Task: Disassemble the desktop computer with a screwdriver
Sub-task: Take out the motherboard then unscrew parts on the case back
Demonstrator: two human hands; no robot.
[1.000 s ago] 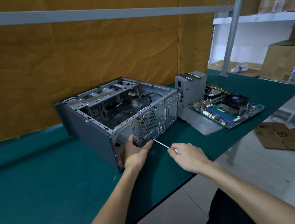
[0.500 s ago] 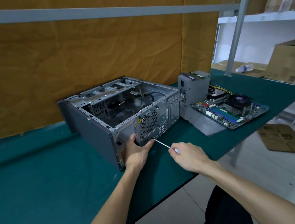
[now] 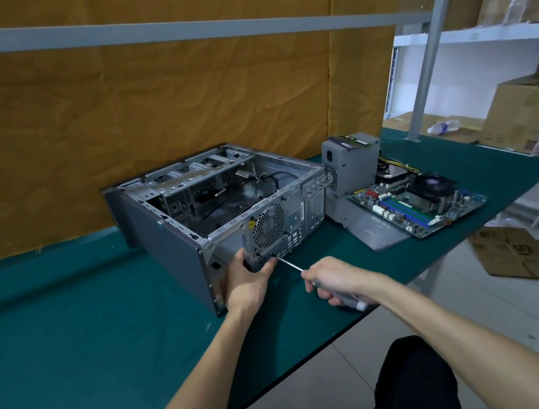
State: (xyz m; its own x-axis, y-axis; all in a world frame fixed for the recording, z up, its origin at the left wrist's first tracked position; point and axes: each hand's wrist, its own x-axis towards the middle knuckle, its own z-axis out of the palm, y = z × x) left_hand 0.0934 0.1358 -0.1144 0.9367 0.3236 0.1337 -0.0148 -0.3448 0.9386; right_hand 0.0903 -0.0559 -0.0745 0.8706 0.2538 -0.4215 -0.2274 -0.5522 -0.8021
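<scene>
Green matting covers the worktop (image 3: 58, 349), which is backed by a wrinkled mustard-yellow sheet (image 3: 148, 110) and flanked on the right by white shelving (image 3: 478, 32).

One computer case (image 3: 171, 247) lies on its side near the middle of the worktop, open side up, its rear panel turned toward the front edge. One round fan grille (image 3: 268, 225) shows on that panel. Black cables lie loose inside the case.

The left hand (image 3: 245, 283) grips the lower rear corner of the case, thumb against the side opening and fingers curled under the panel beneath the grille. The right hand (image 3: 335, 279) is wrapped tightly round the handle of one screwdriver (image 3: 290, 264); its thin metal shaft runs up and left to the bottom of the rear panel, just beside the left fingertips. Whether the tip sits in a screw is too small to tell.

Toward the right corner of the worktop stand one grey power supply (image 3: 351, 163), upright and just beside the case, and one motherboard (image 3: 421, 207) lying flat on a grey metal panel (image 3: 376, 230), with one black cooler fan (image 3: 430, 188) on top.

Three plastic water bottles are visible among the cardboard boxes on the shelving; one more box (image 3: 525, 254) sits on the tiled floor.
</scene>
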